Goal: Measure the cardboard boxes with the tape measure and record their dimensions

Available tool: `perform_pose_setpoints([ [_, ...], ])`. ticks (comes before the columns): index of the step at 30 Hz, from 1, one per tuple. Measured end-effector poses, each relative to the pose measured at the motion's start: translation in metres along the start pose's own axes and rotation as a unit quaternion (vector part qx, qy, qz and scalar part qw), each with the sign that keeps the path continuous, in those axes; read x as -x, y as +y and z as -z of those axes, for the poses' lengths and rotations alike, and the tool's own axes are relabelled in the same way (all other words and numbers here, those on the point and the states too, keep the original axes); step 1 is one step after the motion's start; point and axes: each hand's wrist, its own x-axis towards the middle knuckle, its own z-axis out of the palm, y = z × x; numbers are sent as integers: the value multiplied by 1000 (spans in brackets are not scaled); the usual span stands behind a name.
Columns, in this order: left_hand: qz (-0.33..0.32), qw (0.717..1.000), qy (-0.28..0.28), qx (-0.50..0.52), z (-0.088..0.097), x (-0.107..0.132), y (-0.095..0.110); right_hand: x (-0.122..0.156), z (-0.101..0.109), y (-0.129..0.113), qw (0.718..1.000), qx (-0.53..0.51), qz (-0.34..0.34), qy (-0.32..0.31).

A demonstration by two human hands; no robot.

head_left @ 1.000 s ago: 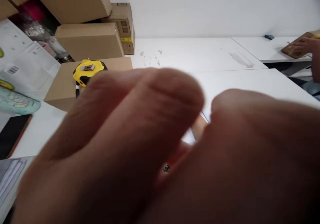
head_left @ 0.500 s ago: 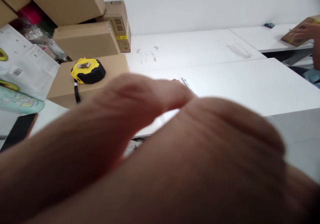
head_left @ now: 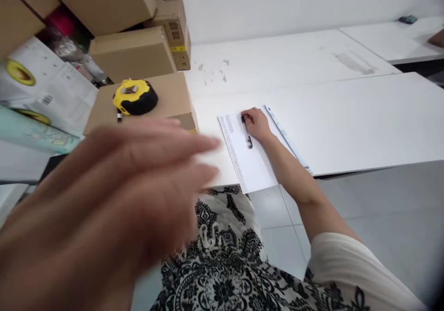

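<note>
The left hand (head_left: 132,186), blurred, is very near to the camera. The right hand (head_left: 257,123) is over a printed sheet (head_left: 237,163) on the white bench (head_left: 347,121), its grip touching 1 end of a pen (head_left: 247,134). 1 tape measure (head_left: 140,99) stands on a cardboard box (head_left: 173,93).

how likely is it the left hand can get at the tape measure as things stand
Probably yes: the tape measure lies uncovered on the cardboard box, and nothing visible stands between it and the left hand, though depth is uncertain.

Clear pen (head_left: 247,133), black ends, on white sheet (head_left: 255,172), printed text columns
</note>
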Motion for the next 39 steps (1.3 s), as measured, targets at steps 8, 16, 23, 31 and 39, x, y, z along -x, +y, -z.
perform_pose_setpoints([
  [8,26,981,67,-181,-27,-70,-161,1,-7,5,999,-3,25,31],
  [16,148,984,49,-80,-21,-82,-182,-3,3,-8,995,-59,-76,10],
  [23,134,932,26,337,-9,-55,-189,-21,28,-120,974,-218,-30,58],
  [31,259,697,-39,667,8,-15,-159,-31,32,-261,881,-449,24,-147],
  [39,290,749,-57,593,19,-20,-166,-29,19,-280,861,-412,-19,-298],
])
